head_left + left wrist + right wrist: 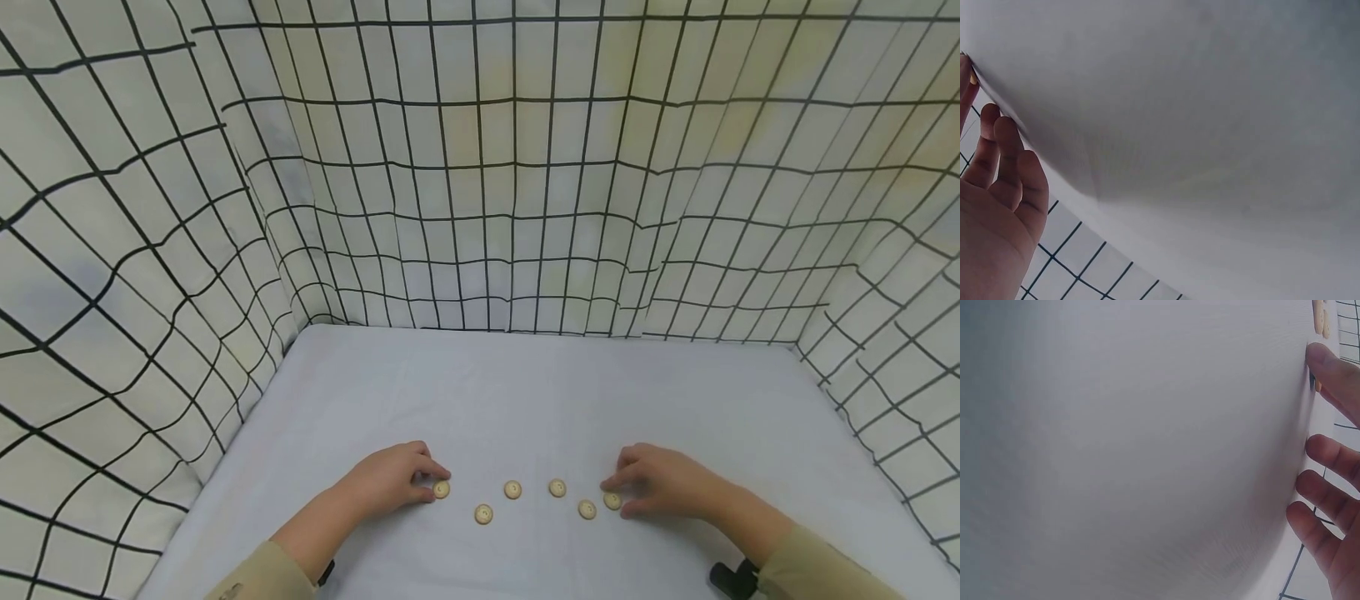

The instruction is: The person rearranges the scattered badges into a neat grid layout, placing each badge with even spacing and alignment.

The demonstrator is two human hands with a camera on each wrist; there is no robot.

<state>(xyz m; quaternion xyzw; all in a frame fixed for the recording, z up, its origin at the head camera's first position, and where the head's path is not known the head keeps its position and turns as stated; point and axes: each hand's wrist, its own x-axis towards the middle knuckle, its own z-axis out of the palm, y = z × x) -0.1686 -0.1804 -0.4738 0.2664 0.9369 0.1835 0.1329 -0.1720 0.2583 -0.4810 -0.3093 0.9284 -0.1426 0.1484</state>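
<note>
Several round, cream-coloured buttons lie on a white-covered table. At the left end of the spread, my left hand [393, 479] pinches one button [441, 489] between thumb and forefinger, low at the cloth. On the other side my right hand [663, 483] has thumb and forefinger round the rightmost button [612, 501]. Just left of that one lies another button [587, 509]. Between the hands are a button [557, 487], a button [512, 489] and, closer to me, a button [483, 514]. In the right wrist view, the thumb [1322, 355] overlaps the held button's edge.
The white tablecloth [480, 392] reaches back to a wall of white cloth with a black grid [495, 192]. Similar gridded walls stand at the left [112, 250] and right [900, 367] sides. A dark wrist device [733, 578] sits under the right sleeve.
</note>
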